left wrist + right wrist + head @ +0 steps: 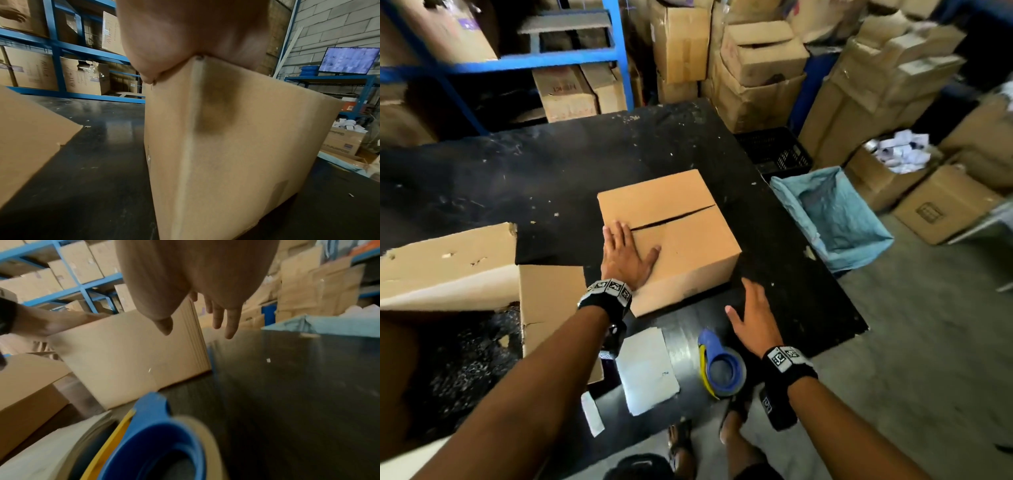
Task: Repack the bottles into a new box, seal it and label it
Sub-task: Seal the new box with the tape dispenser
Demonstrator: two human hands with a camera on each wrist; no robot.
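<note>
- Our left hand (627,255), fingers wide, presses flat on the box (681,236); keep the flaps level.
- Our right hand (751,317), fingers wide and holding nothing, should take the tape dispenser (719,365) at 6 o'clock on the bench (551,164).

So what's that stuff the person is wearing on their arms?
Both arms are bare, with no sleeves. Each wrist has a black band ringed with small white squares carrying black blocky patterns, like tiny codes. A little black camera box hangs beneath each one; the right band shows it clearly. The hands wear no gloves, and no rings show.
</note>
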